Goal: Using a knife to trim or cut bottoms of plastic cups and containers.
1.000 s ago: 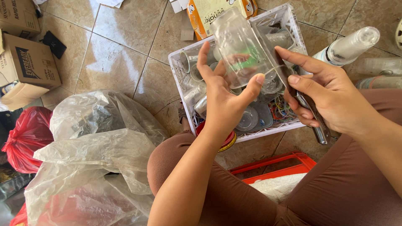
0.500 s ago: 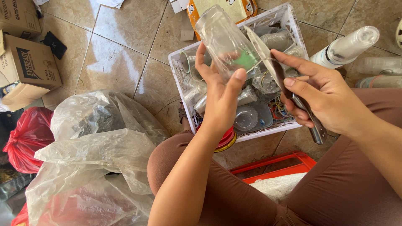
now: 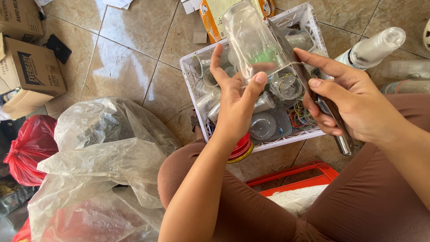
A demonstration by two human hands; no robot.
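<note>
A clear, see-through plastic bottle is held up at about 12 o'clock, above a white plastic crate with holes in its walls. The left hand is wrapped around the bottle's lower end, and the right hand is closed on a shiny metal knife whose flat blade touches the bottle. The crate holds small clear cups, crinkly clear plastic bags lie at 8 o'clock, and a brown cardboard box sits at 10 o'clock.
</note>
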